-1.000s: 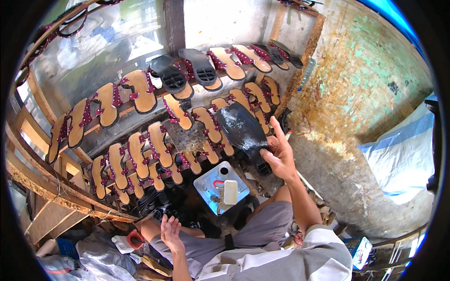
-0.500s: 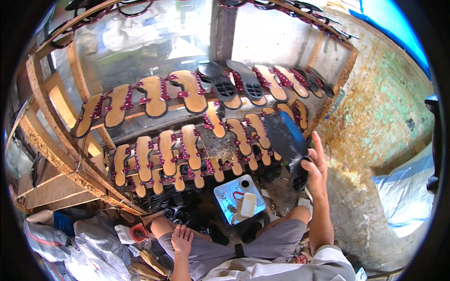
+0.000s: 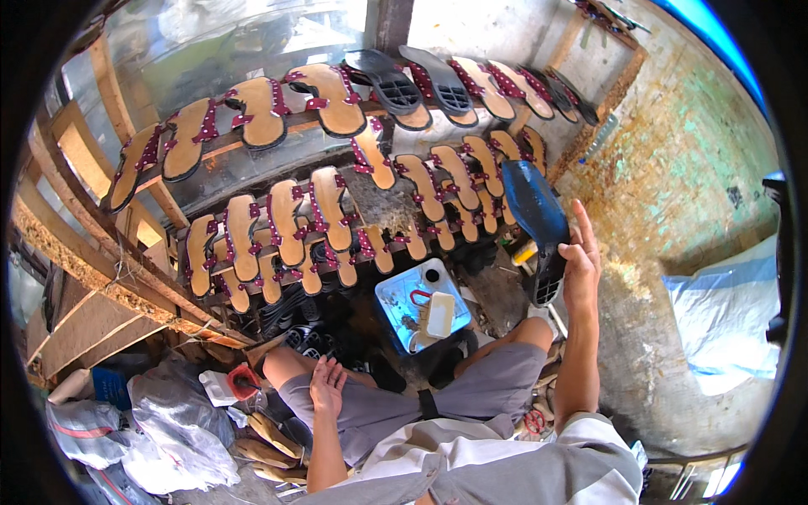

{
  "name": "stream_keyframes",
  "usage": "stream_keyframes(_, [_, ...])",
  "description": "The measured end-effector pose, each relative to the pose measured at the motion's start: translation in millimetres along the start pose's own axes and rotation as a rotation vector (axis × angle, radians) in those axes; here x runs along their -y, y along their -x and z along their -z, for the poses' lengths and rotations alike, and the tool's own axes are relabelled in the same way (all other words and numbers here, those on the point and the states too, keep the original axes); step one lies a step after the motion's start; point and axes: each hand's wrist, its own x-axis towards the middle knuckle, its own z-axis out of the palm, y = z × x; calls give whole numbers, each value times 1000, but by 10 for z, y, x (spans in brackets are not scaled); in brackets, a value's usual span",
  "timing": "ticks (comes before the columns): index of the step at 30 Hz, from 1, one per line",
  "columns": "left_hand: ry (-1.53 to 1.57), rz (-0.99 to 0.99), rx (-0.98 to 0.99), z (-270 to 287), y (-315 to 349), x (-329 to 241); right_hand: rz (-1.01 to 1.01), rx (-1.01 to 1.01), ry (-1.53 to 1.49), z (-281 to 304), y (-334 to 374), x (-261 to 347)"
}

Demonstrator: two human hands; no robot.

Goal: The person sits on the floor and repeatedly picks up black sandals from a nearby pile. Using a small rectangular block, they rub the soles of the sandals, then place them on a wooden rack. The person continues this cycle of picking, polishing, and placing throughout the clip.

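Note:
My right hand (image 3: 581, 278) grips a black shoe sole (image 3: 535, 206) near its heel, between the thumb and the curled fingers, while the index finger points up. The sole stands roughly upright, with a hollow grid showing in its heel. My left hand (image 3: 327, 387) lies over my left thigh with its fingers stretched out and nothing in it. Ahead, sandals with tan footbeds (image 3: 259, 114) and dark red dotted straps stand along the racks. Two more black soles, one dark (image 3: 389, 84) and one greyer (image 3: 439, 80), rest on sandals on the upper shelf.
Between my knees and the racks stands a blue-topped box (image 3: 391, 296) bearing a white tray (image 3: 440, 316) and a red-handled tool. A wooden frame (image 3: 126, 261) and plastic bags (image 3: 172, 412) are at left. A stained wall (image 3: 665, 202) and a white-blue sack (image 3: 728, 320) are at right.
The view has tipped downward, so the racks sit higher. The sole in my right hand has turned and shows its heel grid more clearly. My left hand has rolled slightly on the thigh.

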Motion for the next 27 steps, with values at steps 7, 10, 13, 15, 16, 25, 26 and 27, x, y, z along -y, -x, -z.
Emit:
stream_keyframes(7, [-51,2,14,53,-70,56,141,-70,34,193,54,14])
stream_keyframes(10, [-48,-15,34,90,-113,97,135,-21,-65,222,22,287])
stream_keyframes(13, [-66,10,-5,104,-183,120,198,-7,-173,227,-134,609])
stream_keyframes(15, [-55,1,-14,111,-227,130,239,-1,-245,241,-251,797])
stream_keyframes(16, [-70,14,-44,114,-242,139,265,-3,-281,245,-309,875])
stream_keyframes(25, [-3,-44,142,133,-244,150,343,86,-394,278,-594,1343])
stream_keyframes(26, [-17,-48,138,107,-258,126,373,83,-353,293,-620,1393])
stream_keyframes(27, [-28,-47,126,74,-266,112,405,85,-370,314,-648,1440])
